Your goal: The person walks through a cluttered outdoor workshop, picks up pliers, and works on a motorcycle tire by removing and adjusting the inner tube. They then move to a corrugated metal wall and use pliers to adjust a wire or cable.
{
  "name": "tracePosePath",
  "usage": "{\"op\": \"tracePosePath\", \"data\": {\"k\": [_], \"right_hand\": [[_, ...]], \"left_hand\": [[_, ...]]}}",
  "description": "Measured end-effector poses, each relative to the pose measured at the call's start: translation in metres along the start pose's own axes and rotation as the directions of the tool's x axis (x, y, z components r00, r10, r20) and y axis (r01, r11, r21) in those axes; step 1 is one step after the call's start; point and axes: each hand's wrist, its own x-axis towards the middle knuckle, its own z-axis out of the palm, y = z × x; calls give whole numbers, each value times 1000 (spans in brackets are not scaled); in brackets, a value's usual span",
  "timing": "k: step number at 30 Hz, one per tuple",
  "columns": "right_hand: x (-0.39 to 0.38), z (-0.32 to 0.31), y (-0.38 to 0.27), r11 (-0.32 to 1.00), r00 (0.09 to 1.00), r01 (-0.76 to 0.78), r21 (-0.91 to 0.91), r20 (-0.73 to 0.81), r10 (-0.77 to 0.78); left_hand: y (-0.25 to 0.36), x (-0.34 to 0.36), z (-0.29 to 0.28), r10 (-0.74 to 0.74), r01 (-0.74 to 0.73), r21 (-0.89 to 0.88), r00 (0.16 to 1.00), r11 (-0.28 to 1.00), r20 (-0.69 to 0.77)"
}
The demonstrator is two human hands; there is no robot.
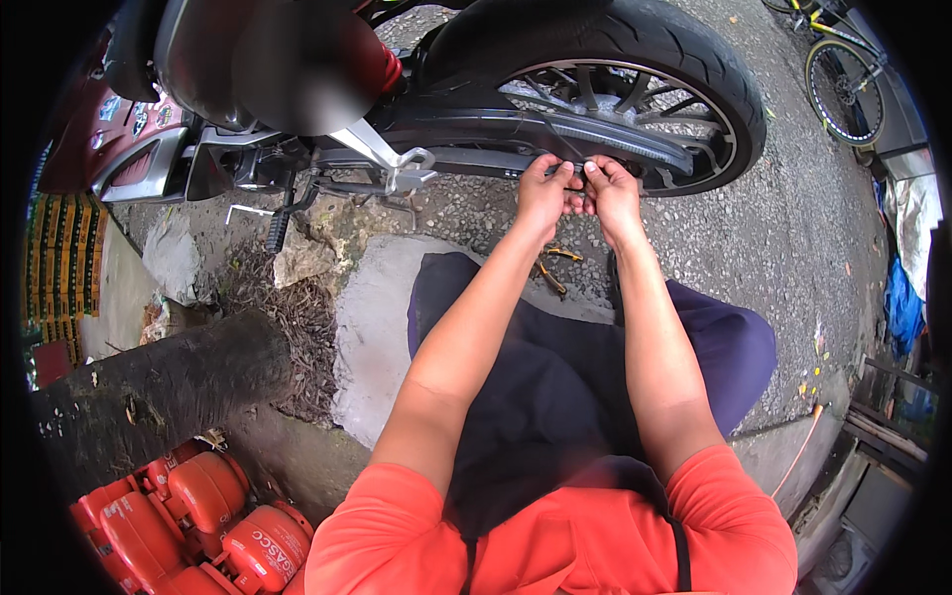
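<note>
A motorcycle's rear wheel (734, 119) stretches across the top of the head view, with a dark chain guard (645, 144) along its near side. Both my hands are at the guard's lower edge: my left hand (543, 196) and my right hand (613, 198) nearly meet, fingers closed in pinches around a small dark piece that is too small and hidden to name. Below them on the gravel lies a yellow-handled tool (551, 278). A silver footrest bracket (402, 169) is left of my hands.
Red gas cylinders (203, 491) stand at lower left beside a dark log (164, 377). Stacked yellow crates (61, 258) are far left. A bicycle (843, 89) and blue sheeting (902, 302) are at right. A thin L-shaped tool (248, 208) lies near the motorcycle.
</note>
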Motion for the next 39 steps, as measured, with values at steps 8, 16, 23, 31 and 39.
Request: {"op": "tracePosePath", "data": {"k": [8, 16, 23, 31, 39], "right_hand": [[-1, 0, -1, 1000, 1000, 5, 12, 3, -5], [-2, 0, 1, 999, 1000, 6, 34, 5, -6], [-9, 2, -2, 999, 999, 29, -18, -16, -29], [-12, -4, -2, 999, 999, 36, -36, 1, -36], [-9, -2, -2, 996, 999, 39, -79, -10, -40]], "left_hand": [[-1, -6, 6, -19, 19, -9, 1000, 1000, 20], [1, 0, -6, -36, 38, -17, 990, 999, 136], [1, -4, -9, -53, 55, -2, 982, 999, 183], [3, -3, -10, -56, 55, 12, 982, 998, 181], [3, -5, -18, -35, 31, 27, 987, 999, 159]]}}
